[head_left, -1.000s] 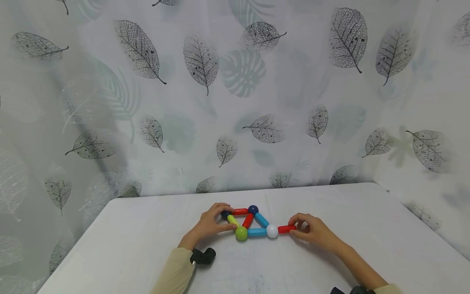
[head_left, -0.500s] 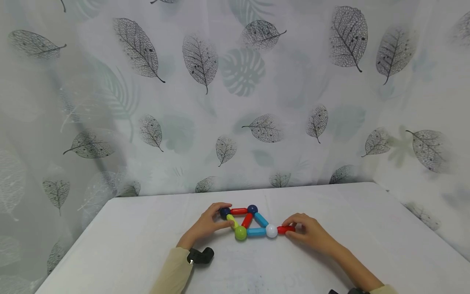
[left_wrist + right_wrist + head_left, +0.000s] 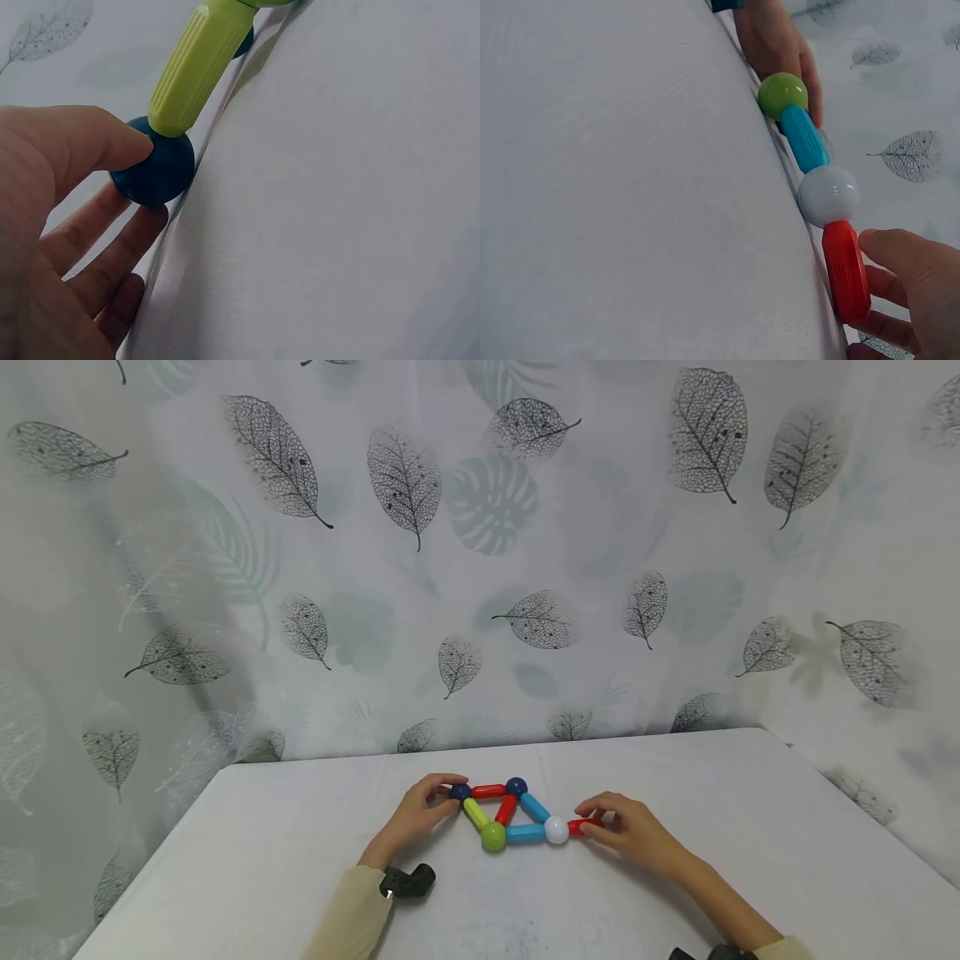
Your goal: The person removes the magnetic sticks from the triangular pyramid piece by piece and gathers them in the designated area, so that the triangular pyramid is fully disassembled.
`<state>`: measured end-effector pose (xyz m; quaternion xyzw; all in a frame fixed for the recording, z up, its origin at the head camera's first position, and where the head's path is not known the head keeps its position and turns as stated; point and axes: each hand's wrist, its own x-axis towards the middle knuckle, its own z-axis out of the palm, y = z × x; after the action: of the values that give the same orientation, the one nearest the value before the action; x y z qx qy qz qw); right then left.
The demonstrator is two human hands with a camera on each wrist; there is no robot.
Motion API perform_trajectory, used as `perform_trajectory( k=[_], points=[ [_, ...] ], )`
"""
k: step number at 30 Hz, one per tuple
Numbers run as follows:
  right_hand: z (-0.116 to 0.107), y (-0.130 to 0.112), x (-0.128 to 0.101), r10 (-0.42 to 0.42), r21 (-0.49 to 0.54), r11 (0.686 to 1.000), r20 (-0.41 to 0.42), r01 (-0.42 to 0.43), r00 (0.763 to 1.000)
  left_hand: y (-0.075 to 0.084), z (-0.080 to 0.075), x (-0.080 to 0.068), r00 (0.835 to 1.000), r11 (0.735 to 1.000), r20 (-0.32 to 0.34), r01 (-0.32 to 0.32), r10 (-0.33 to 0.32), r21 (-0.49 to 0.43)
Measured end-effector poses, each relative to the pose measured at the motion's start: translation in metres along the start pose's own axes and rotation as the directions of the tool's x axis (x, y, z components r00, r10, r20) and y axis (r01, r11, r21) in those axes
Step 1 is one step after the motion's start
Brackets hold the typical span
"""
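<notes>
A flat frame of magnetic rods and balls lies on the table. My left hand point(image 3: 417, 814) pinches the dark blue ball point(image 3: 161, 169) at its left corner between thumb and fingers. From that ball a yellow-green rod point(image 3: 476, 814) runs to a green ball point(image 3: 492, 837), and a red rod point(image 3: 489, 791) to a second dark blue ball point(image 3: 516, 787). Another red rod point(image 3: 506, 810) crosses the middle. Two blue rods meet at the white ball point(image 3: 557, 830). Sticking out rightward from it is a red rod point(image 3: 846, 274), which my right hand point(image 3: 633, 833) holds between thumb and fingers.
The white table point(image 3: 480, 910) spreads out around the frame. Behind it hangs a curtain point(image 3: 465, 577) printed with leaves. A dark wrist strap with a camera point(image 3: 408, 881) sits on the left wrist.
My left thumb has drawn back from the yellow-green rod to the dark blue ball. Along the end red rod, my right hand has shifted slightly left toward the white ball.
</notes>
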<state>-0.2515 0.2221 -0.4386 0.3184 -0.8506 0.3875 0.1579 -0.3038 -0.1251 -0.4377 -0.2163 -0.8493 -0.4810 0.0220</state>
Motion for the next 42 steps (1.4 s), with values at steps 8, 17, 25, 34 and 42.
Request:
perform_trajectory(
  k=[8,17,25,34,42],
  points=[
    [0.001,-0.002,0.003,-0.002,-0.025,1.0,-0.069,0.0,0.998,0.004,0.005,0.0,0.998,0.999,0.048,-0.037,0.036,0.006],
    [0.0,-0.007,0.006,0.035,-0.056,0.998,-0.091,-0.04,0.995,0.011,0.016,0.001,0.992,0.997,0.101,-0.071,0.073,-0.028],
    [0.002,-0.011,0.012,-0.046,-0.079,0.996,-0.11,0.038,0.993,0.023,0.027,0.001,0.983,0.993,0.139,-0.119,0.119,-0.008],
    [0.005,-0.015,0.03,-0.054,-0.055,0.997,-0.052,0.051,0.997,0.031,0.041,0.003,0.975,0.988,0.163,-0.152,0.148,0.012],
    [0.015,-0.022,0.045,0.02,-0.022,1.0,0.074,-0.018,0.997,0.032,0.043,0.002,0.976,0.988,0.158,-0.154,0.15,0.015]
  ],
)
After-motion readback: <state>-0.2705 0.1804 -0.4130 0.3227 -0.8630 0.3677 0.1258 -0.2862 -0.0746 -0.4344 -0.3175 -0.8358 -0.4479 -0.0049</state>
